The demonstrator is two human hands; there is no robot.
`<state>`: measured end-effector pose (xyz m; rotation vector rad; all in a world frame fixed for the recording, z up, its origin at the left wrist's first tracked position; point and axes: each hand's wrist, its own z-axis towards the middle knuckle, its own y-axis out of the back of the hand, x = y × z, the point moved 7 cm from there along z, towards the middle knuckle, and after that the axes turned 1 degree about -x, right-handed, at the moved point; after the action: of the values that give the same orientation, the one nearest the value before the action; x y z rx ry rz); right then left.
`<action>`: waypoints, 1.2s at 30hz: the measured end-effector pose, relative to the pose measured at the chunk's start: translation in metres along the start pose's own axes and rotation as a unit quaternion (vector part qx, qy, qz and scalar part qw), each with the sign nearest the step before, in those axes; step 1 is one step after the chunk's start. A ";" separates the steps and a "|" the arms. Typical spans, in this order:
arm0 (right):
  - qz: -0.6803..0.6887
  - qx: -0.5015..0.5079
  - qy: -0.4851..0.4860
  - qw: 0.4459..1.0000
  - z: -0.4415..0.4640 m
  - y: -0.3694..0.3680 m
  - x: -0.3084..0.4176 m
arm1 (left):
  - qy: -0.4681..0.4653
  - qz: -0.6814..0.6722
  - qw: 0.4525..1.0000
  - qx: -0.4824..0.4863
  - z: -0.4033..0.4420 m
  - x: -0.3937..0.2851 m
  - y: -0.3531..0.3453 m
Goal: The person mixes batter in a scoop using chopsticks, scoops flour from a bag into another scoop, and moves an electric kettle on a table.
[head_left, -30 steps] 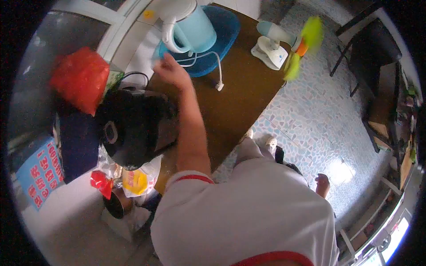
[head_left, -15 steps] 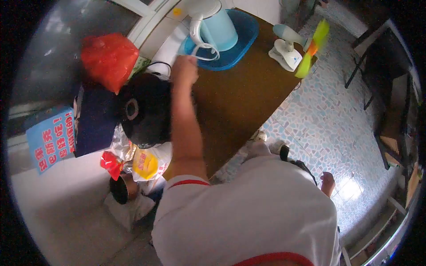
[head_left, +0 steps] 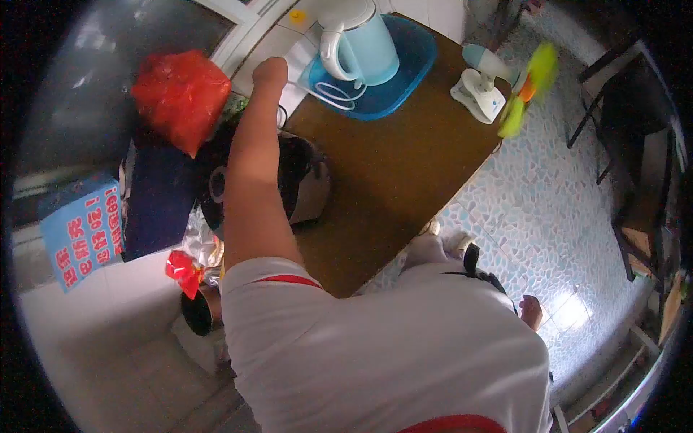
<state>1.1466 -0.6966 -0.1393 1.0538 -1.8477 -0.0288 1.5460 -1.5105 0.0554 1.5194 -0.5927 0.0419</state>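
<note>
My left hand [head_left: 271, 73] is closed up against the white wall beside the window frame, and its fingertips are mostly hidden. From it a white power cord [head_left: 333, 97] runs in a loop to the light blue electric kettle [head_left: 377, 54]. That kettle stands upright in a blue tray [head_left: 404, 97] on the brown tabletop. Below my outstretched forearm sits a black rounded appliance [head_left: 297, 162], partly covered by the arm. My right hand [head_left: 531, 312] hangs low by my side over the floor, touching nothing visible; its fingers are too small and foreshortened to read.
A small clip fan [head_left: 480, 95] with green blades stands at the table's [head_left: 382, 180] right edge. A red plastic bag [head_left: 180, 97] is by the window, above a dark blue box [head_left: 160, 198]. Dark chairs [head_left: 628, 108] are at the right on the tiled floor [head_left: 498, 195].
My left hand has moved left and up, away from the kettle to the wall, drawing the cord with it. The forearm now uncovers the appliance's right side. My right hand stays low.
</note>
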 end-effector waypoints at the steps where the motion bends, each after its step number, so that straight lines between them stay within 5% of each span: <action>1: -0.032 0.004 0.016 0.999 0.003 0.004 -0.020 | -0.006 -0.001 1.000 0.012 0.006 -0.005 -0.011; 7: -0.116 -0.009 0.001 0.993 -0.022 -0.008 0.023 | 0.054 -0.059 0.989 0.128 0.020 0.007 -0.083; 16: -0.161 -0.052 0.051 0.984 -0.045 0.015 -0.004 | 0.042 -0.092 0.959 0.263 0.016 -0.033 -0.141; 17: -0.157 -0.081 -0.001 0.984 -0.050 0.021 -0.004 | 0.035 -0.101 0.958 0.265 0.019 -0.033 -0.139; 19: -0.266 -0.080 -0.001 0.961 -0.055 0.035 -0.012 | 0.131 -0.193 0.924 0.304 0.029 -0.009 -0.167; 20: -0.099 -0.104 0.014 0.990 -0.061 0.040 -0.025 | 0.192 -0.247 0.894 0.322 0.037 -0.009 -0.177; 26: -0.176 -0.156 0.000 0.972 -0.058 0.068 -0.040 | 0.019 -0.172 0.975 0.141 -0.042 -0.082 0.013; 29: -0.144 -0.169 0.004 0.975 -0.049 0.092 -0.063 | 0.032 -0.198 0.978 0.061 -0.113 -0.122 0.061; 31: -0.160 -0.191 0.022 0.968 -0.032 0.110 -0.094 | 0.009 -0.204 0.978 -0.045 -0.140 -0.138 0.024; 32: -0.217 -0.208 0.101 0.949 -0.024 0.117 -0.108 | 0.001 -0.205 0.979 0.021 -0.164 -0.158 0.019; 33: -0.199 -0.208 0.068 0.955 -0.024 0.125 -0.110 | -0.008 -0.204 0.975 0.089 -0.192 -0.180 0.012; 34: -0.183 -0.209 0.034 0.960 -0.028 0.132 -0.112 | -0.194 0.008 0.980 0.045 -0.219 -0.216 -0.003; 36: -0.150 -0.218 0.022 0.964 -0.027 0.148 -0.136 | -0.262 0.060 0.937 0.222 -0.264 -0.260 -0.074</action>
<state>1.0920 -0.5028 -0.1594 0.9959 -1.5301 -0.5626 1.4397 -1.1820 -0.0979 1.9462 -1.1628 -0.1513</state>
